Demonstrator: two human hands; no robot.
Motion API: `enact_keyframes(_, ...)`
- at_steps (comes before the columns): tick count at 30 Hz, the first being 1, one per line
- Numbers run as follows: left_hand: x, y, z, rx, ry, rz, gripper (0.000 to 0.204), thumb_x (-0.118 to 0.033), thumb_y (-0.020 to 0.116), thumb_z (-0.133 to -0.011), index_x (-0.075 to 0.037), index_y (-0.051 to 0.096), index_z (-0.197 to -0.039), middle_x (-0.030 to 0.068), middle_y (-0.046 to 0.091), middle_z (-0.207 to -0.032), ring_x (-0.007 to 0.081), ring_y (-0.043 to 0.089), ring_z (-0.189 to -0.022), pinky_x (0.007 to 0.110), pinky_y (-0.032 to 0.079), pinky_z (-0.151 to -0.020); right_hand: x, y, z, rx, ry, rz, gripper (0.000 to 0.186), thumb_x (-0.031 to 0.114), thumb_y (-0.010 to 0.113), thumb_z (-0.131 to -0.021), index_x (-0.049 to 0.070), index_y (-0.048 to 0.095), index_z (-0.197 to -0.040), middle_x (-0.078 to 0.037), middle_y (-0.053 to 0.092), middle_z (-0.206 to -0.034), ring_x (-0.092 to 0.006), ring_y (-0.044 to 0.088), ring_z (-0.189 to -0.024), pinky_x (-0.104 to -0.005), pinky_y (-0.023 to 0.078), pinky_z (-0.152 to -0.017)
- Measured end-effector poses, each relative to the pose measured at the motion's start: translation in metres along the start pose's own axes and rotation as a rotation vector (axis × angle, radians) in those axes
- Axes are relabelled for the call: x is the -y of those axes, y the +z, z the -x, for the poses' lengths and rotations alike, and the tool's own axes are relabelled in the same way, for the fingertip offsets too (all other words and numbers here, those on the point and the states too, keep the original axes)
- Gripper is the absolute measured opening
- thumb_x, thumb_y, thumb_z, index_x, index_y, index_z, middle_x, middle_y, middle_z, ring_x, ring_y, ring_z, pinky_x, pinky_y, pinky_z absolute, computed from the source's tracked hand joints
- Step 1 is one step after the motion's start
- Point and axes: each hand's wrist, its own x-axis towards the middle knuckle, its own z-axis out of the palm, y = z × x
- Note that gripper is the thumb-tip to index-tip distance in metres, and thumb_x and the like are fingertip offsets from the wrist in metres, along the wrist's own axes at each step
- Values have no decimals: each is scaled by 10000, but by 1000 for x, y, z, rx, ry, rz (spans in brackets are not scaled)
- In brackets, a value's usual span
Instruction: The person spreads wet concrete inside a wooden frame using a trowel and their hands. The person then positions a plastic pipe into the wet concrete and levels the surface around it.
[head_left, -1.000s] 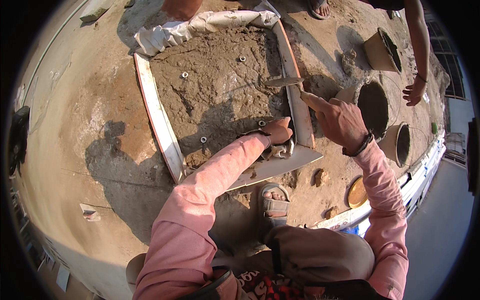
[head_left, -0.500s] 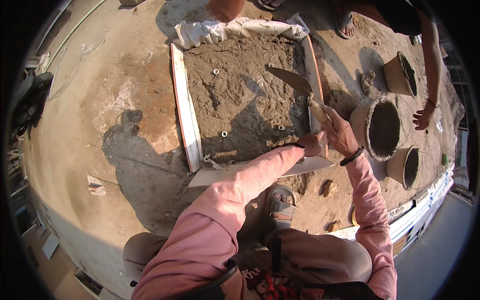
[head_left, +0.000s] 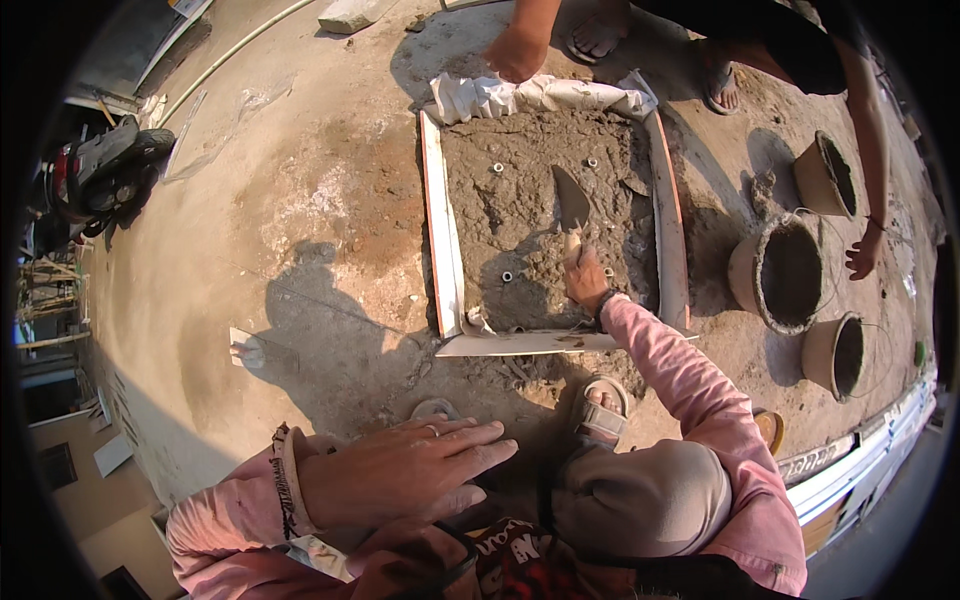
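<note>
3 buckets (head_left: 790, 275) nr frame; right hand (head_left: 586, 280) grips 1 trowel (head_left: 571, 205), left hand (head_left: 400, 470) flat, empty.

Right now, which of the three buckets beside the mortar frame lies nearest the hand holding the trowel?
The middle bucket, the widest-mouthed one, just right of the frame. The upper bucket and the lower one lie farther from the right hand.

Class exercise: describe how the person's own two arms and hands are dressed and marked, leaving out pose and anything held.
Both arms wear long pink sleeves. The left hand is bare, with a ring on one finger; its cuff is frayed, with a dark patterned edge. The right hand is bare too, with a dark band at the wrist where the pink sleeve ends.
</note>
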Motion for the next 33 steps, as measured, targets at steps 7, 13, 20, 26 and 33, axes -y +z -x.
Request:
enact_keyframes(7,-13,44,47,-271,-225,-151,533,-310,559,-884,-49,424,-1328,153,436,-1358,294,433,-1254,446,325,-1051,64,35,22,174,-243,108,323,201,458,-876,-56,463,-1073,-324,553,-839,-477,567,-768,-506,453,-669)
enact_keyframes(13,-12,49,64,-339,-295,-247,536,-323,575,-862,-61,442,-1310,158,455,-1334,298,459,-1221,464,338,-1034,36,-18,-10,227,-234,-27,441,315,479,-909,10,425,-1223,-186,608,-792,-279,618,-737,-396,476,-664)
enact_keyframes(20,-18,51,85,-375,-360,-205,524,-324,584,-854,-49,466,-1285,162,495,-1291,294,479,-1202,455,364,-1016,5,-86,-58,485,-251,191,527,434,589,-867,43,477,-1202,-166,637,-877,-251,634,-853,-381,485,-746)
enact_keyframes(26,-13,46,83,-349,-375,-214,524,-327,583,-857,-53,466,-1288,155,494,-1291,293,485,-1195,440,368,-1020,41,-26,-73,428,-101,281,469,444,508,-885,43,595,-1112,-242,646,-936,-368,632,-905,-415,475,-808)
enact_keyframes(33,10,14,74,-259,-248,39,512,-325,575,-873,-39,467,-1284,161,523,-1266,305,505,-1163,405,386,-997,79,-34,-60,309,-145,296,493,450,375,-908,57,608,-1091,-223,642,-995,-403,606,-963,-463,461,-831)
